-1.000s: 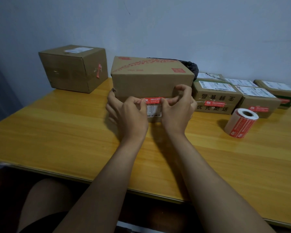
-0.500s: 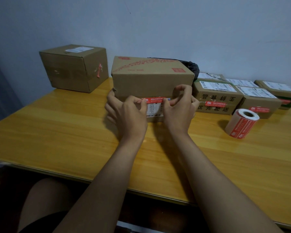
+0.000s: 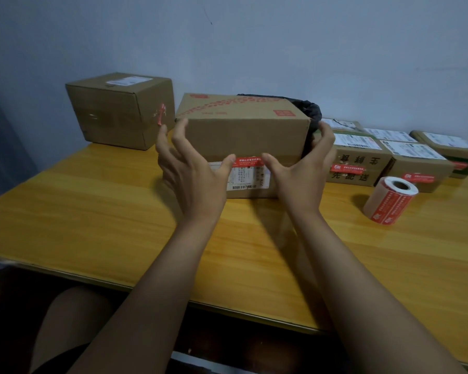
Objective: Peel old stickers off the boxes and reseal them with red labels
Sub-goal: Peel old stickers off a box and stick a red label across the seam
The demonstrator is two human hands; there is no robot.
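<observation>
A small flat box (image 3: 250,194) with a white shipping label (image 3: 245,178) lies on the wooden table (image 3: 92,211), and a red label (image 3: 247,161) sits along its top front edge. A larger brown box (image 3: 243,130) with red print lies behind it, partly on top. My left hand (image 3: 192,171) and my right hand (image 3: 303,171) are spread open on either side of the stack. Their thumbs point at the red label from left and right, and the fingers reach toward the large box's ends. Whether the fingers touch the cardboard is unclear.
A roll of red labels (image 3: 389,203) lies on its side at the right. Several small boxes (image 3: 360,163) with white and red labels stand in rows at the back right. A cube-shaped box (image 3: 119,112) stands at the back left. A black bag (image 3: 311,112) lies behind the large box.
Both hands have left the red label, where the thumbs and fingers were pressing it. They have opened and spread apart toward the ends of the large box.
</observation>
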